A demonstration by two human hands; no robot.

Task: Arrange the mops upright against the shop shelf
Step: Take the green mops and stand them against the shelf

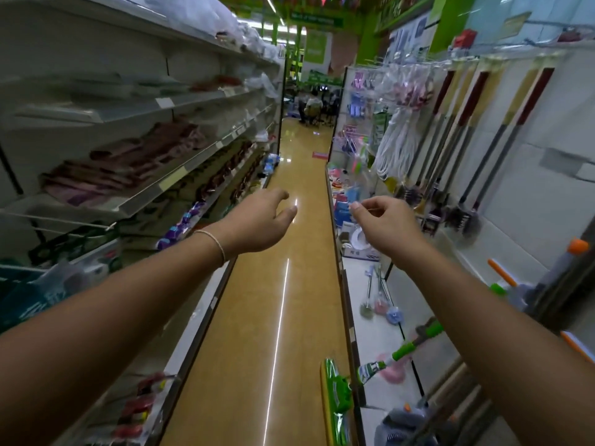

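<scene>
We stand in a shop aisle with a glossy tan floor between shelves. Our left hand reaches out with relaxed fingers; our right hand is loosely curled, both empty. A green mop leans against the right shelf, head on the floor.

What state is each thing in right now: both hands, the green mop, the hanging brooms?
Left hand: open, fingers relaxed, holding nothing, over the aisle.
Right hand: fingers loosely curled, holding nothing.
Green flat mop with green-and-white handle: head on the floor, handle leaning against the right shelf.
Brooms with red-and-yellow sleeves: hanging on the right shelf.
</scene>
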